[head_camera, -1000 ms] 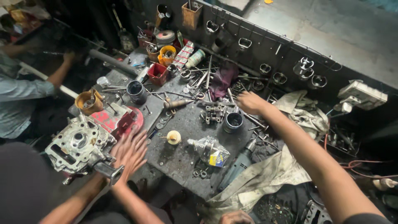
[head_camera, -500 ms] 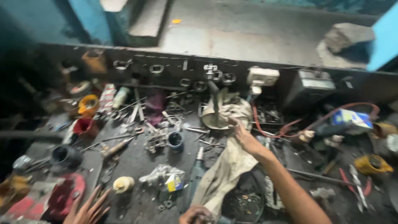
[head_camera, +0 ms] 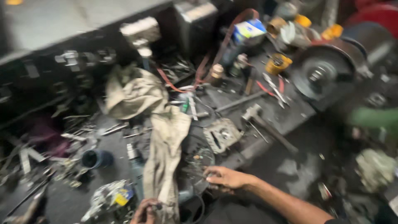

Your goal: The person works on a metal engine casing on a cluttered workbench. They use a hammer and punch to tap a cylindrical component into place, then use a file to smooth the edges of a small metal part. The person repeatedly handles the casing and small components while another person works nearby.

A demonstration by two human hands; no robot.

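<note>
My right hand (head_camera: pixel 226 178) lies palm down at the front of a cluttered, greasy workbench (head_camera: pixel 286 120), its arm coming in from the lower right. Its fingertips touch the rim of a dark round part (head_camera: pixel 198 162) and hold nothing that I can see. A dirty beige cloth (head_camera: pixel 163 145) hangs over the bench just left of it. My left hand is out of the picture. At the bottom edge another hand (head_camera: pixel 145 211), owner unclear, curls around a small dark piece beside the cloth.
A flat metal cover plate (head_camera: pixel 222 135) and a hammer (head_camera: pixel 265 122) lie beyond my right hand. A dark blue cup (head_camera: pixel 96 159) stands at the left, a large dark disc (head_camera: pixel 321 76) and yellow tubs (head_camera: pixel 277 63) at the back right. Loose tools and bolts lie everywhere.
The view has swung to the right. My right hand has drawn back from the far end of the cloth to the bench's front. My left hand has left the picture.
</note>
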